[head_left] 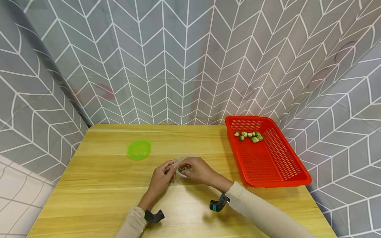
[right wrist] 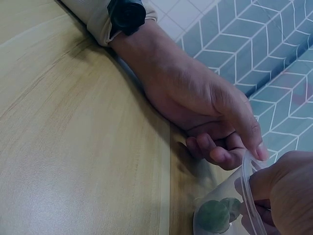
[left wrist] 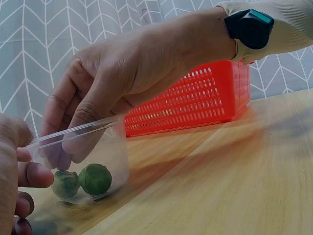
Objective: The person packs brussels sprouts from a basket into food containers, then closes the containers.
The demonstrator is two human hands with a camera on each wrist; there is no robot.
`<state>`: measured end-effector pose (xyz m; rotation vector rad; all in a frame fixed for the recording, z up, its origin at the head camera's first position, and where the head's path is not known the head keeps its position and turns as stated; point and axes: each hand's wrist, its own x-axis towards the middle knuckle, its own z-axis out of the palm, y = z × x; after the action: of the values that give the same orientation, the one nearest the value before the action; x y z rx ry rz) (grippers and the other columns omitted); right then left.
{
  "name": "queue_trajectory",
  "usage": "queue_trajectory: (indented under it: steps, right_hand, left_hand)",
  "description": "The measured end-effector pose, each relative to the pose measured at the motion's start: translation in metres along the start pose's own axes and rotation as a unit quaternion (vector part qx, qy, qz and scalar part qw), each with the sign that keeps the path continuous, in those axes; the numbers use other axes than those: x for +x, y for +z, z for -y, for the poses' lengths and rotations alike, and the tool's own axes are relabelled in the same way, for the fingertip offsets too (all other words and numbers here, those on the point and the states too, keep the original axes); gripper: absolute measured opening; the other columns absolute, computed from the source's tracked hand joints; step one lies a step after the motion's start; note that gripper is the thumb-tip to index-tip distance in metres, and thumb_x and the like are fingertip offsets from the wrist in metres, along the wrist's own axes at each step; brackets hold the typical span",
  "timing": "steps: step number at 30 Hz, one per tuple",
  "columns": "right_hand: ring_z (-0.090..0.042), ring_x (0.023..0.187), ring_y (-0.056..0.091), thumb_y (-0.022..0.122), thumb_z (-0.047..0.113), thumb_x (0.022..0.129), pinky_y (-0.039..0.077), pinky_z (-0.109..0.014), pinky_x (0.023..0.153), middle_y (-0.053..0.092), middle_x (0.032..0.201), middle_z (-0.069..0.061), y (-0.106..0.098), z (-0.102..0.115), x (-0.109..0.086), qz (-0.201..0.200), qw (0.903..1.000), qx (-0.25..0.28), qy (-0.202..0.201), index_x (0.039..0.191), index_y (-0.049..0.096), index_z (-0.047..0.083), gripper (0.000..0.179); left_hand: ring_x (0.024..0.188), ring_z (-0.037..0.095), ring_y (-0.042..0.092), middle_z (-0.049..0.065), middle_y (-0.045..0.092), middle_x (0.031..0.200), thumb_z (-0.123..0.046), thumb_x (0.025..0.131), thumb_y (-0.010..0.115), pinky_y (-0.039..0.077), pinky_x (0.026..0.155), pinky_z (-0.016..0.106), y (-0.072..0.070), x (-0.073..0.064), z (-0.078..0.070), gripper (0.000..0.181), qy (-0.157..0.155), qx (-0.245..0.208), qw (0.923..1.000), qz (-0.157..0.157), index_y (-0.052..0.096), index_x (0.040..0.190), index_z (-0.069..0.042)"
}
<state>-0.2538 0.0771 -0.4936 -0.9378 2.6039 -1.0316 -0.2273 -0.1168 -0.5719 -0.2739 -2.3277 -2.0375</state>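
A small clear plastic container stands on the table between the two hands. My left hand pinches its rim at the left, thumb on top and the other fingers curled outside the wall. From above, my right hand reaches in over the opposite side. Its fingers point down inside, with the fingertips close over two green Brussels sprouts on the container's bottom. In the left wrist view nothing shows between the right thumb and fingers. The right wrist view hides most of those fingers behind the rim.
A red perforated basket stands at the table's right side, with several Brussels sprouts gathered at its far end. Left of the container and farther back lies a light green lid. A patterned grey curtain hangs behind the wooden table.
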Motion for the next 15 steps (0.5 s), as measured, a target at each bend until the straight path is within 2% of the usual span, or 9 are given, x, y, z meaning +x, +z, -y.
queue_trajectory:
  steps: [7,11,15]
  right_hand:
    - [-0.026,0.105,0.069,0.072,0.004,0.092,0.054,-0.041,0.093,0.073,0.109,-0.009,0.0001,0.0008,0.0,0.002,0.9999,0.008,0.012,0.111,0.075,0.004,0.019]
    - [-0.027,0.106,0.069,0.072,0.003,0.092,0.054,-0.04,0.093,0.073,0.11,-0.01,0.0008,-0.0013,0.0003,0.001,0.9993,0.034,0.016,0.111,0.074,0.003,0.019]
    - [-0.025,0.106,0.069,0.073,0.004,0.092,0.055,-0.038,0.093,0.072,0.11,-0.009,0.0011,-0.0033,-0.0001,-0.003,0.9983,0.056,0.018,0.111,0.074,0.003,0.019]
  left_hand:
    - [0.056,0.014,0.052,0.006,0.063,0.068,-0.033,0.103,0.059,0.044,0.057,0.027,-0.0004,0.0001,0.0012,0.032,0.003,0.004,1.0,0.001,0.067,0.131,-0.019]
    - [0.056,0.014,0.052,0.006,0.063,0.068,-0.033,0.103,0.06,0.044,0.056,0.027,-0.0006,0.0001,0.0011,0.032,0.005,0.001,1.0,0.001,0.067,0.131,-0.019]
    - [0.057,0.018,0.055,0.011,0.064,0.069,-0.03,0.104,0.059,0.044,0.055,0.026,-0.0007,-0.0001,0.0007,0.033,0.008,0.006,0.9999,0.004,0.066,0.133,-0.015]
